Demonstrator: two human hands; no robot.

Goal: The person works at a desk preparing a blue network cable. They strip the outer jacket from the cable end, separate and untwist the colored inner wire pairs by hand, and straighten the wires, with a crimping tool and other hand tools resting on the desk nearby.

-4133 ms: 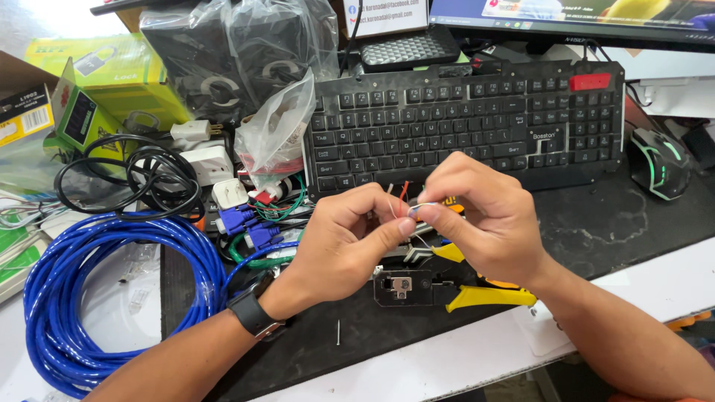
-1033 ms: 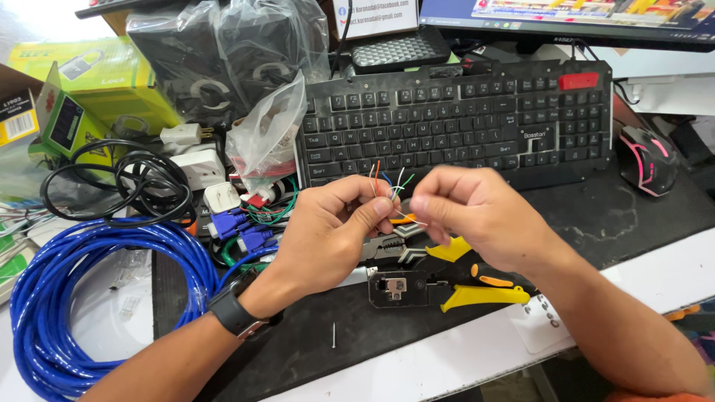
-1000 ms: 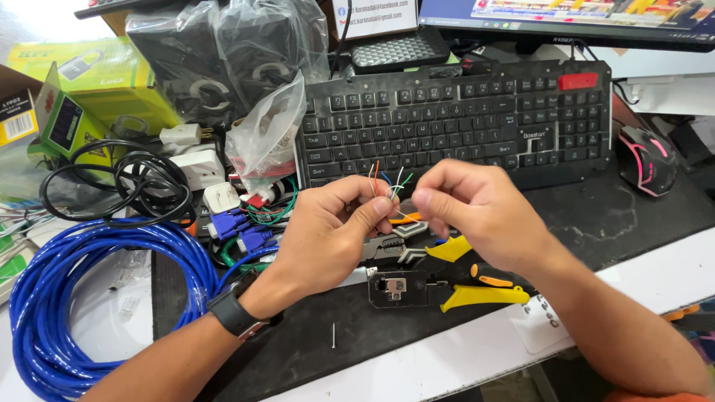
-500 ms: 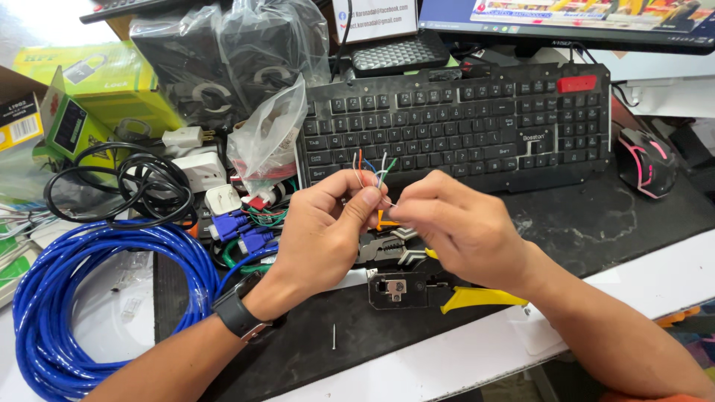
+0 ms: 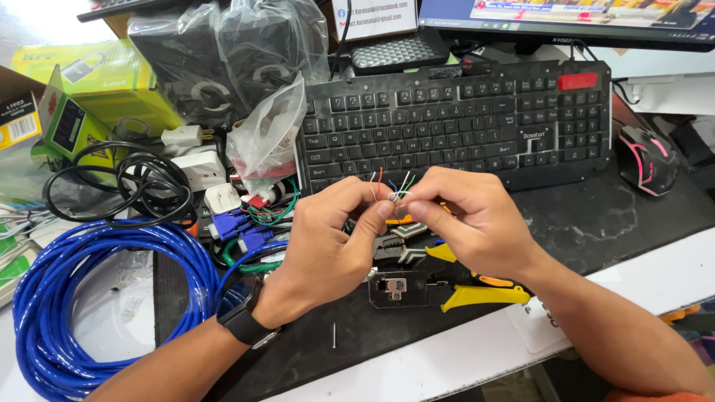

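Coloured cable wires (image 5: 391, 182) fan upward above the black keyboard's (image 5: 462, 119) front edge, left hand (image 5: 328, 246) pinching them at the base, right hand (image 5: 465, 223) nipping one strand; yellow-handled crimping tool (image 5: 439, 286) lies beneath.

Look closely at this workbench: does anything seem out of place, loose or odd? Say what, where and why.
A small thin offcut, perhaps a wire scrap, lies loose on the black mat below the left hand. Both hands pinch splayed coloured wires, the right hand beside. A tangled black cord crowds the blue cable coil.
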